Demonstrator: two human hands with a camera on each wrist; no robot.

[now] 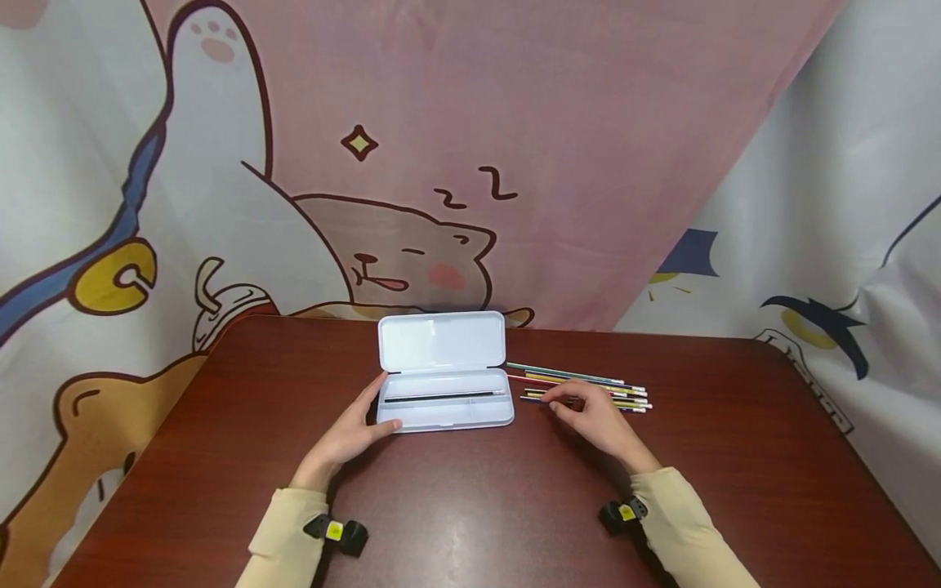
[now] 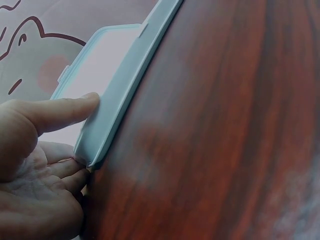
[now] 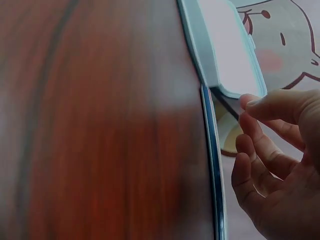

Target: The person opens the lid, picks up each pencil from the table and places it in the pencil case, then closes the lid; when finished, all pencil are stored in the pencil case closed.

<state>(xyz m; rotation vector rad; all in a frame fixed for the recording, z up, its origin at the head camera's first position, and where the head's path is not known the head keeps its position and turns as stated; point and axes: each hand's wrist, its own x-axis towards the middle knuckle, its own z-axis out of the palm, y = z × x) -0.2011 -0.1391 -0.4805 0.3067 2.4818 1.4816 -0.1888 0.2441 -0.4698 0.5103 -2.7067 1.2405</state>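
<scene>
A white pencil case (image 1: 447, 400) stands with its lid (image 1: 443, 341) raised on the table. One dark pencil (image 1: 441, 398) lies inside it. My left hand (image 1: 351, 433) grips the case's left end, thumb on the front rim and fingers at the side; the left wrist view shows this thumb (image 2: 65, 112) over the edge. Right of the case lie several pencils (image 1: 625, 392) with white eraser ends. Over their near side is my right hand (image 1: 597, 416), fingers bent loosely. In the right wrist view its thumb and index tips come close together, with no pencil visible between them.
The brown table (image 1: 470, 506) carries the case and the pencils near its back edge. Behind it hangs a cartoon-printed cloth (image 1: 559, 163). The raised lid stands close to that cloth. Black wrist cameras sit on both sleeves.
</scene>
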